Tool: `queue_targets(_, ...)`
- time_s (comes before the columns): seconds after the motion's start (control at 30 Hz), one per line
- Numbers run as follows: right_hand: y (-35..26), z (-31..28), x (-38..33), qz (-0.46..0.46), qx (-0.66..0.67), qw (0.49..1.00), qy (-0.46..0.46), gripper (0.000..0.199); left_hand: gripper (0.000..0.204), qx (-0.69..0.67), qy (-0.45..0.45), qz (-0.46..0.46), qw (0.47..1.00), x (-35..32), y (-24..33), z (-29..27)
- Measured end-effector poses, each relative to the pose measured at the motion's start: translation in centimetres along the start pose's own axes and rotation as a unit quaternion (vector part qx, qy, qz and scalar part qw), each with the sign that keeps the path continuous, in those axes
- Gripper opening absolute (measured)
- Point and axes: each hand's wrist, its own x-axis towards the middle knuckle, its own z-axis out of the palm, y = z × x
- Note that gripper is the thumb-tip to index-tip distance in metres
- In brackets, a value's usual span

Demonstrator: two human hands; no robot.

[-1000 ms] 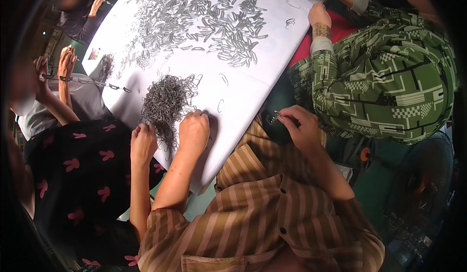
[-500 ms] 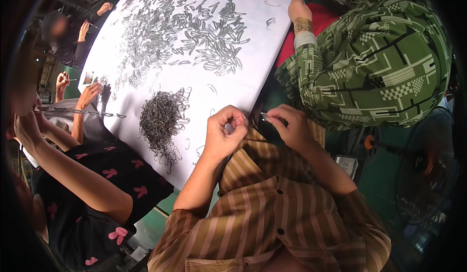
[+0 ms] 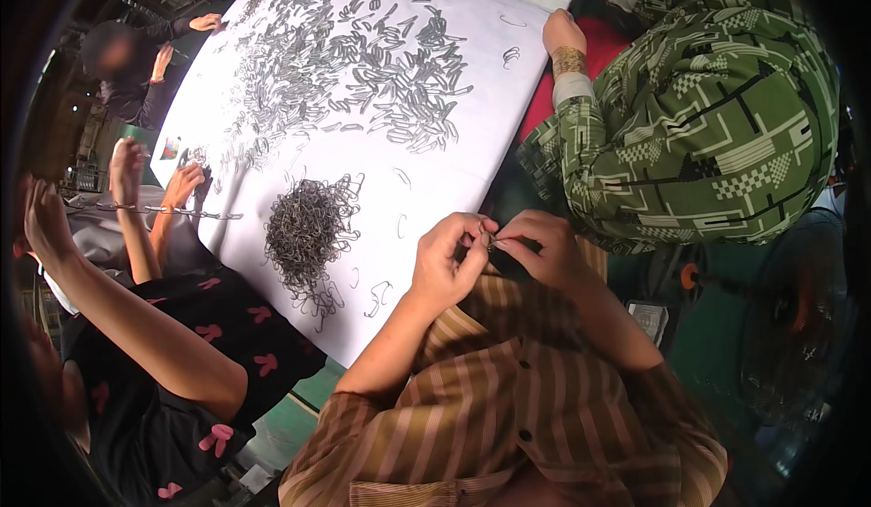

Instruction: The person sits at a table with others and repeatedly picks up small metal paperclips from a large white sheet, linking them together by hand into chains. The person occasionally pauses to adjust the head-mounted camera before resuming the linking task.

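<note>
In front of my lap, my left hand (image 3: 451, 260) and my right hand (image 3: 543, 249) meet at the fingertips. Pinched between them are small metal wire links (image 3: 488, 238), partly covered by my fingers; whether they are hooked together I cannot tell. To the left of my hands, a tangled pile of bent wire hooks (image 3: 304, 233) lies on the white-covered table (image 3: 372, 167). A few loose hooks (image 3: 377, 298) are scattered between that pile and my left forearm.
Many elongated wire links (image 3: 363, 63) spread over the table's far part. At left, a person in black with pink shapes (image 3: 195, 344) holds a metal chain (image 3: 181, 210). A person in green patterned clothing (image 3: 699, 117) sits close at right. A fan (image 3: 789, 298) stands behind.
My hands have come together, bringing the small wire pieces they held apart into contact. My left hand moved right and slightly down. The neighbour at left raised a hand along the chain.
</note>
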Motion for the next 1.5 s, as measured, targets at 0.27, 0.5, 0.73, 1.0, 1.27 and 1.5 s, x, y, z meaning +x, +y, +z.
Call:
queue_targets(0.27,4.4,2.7,5.1,0.114,-0.098,0.984,0.093,0.014,0.012,0.057,-0.030,0.154,0.986,-0.4,0.1,0.3)
queue_targets(0.5,8.9,5.8,12.5,0.202,-0.287,0.936,0.023,0.022,0.013,0.052,-0.023,0.149,0.987,-0.7,-0.1,0.2)
queue_targets(0.73,7.7,5.3,13.4,0.290,-0.281,0.906,-0.124,0.014,0.014,0.094,-0.017,0.138,0.986,-1.4,-1.3,0.7)
queue_targets(1.0,6.8,3.8,12.9,0.256,-0.314,0.895,-0.188,0.015,0.015,0.076,-0.016,0.118,0.990,-1.1,-0.6,1.1)
queue_targets(1.27,6.5,4.4,10.5,0.166,-0.249,0.952,-0.072,0.015,0.015,0.077,0.007,0.127,0.989,-1.6,-1.1,1.3)
queue_targets(1.5,2.5,1.9,5.3,0.308,0.171,0.935,-0.025,0.015,0.012,0.094,0.053,0.070,0.992,-1.5,-2.0,0.2)
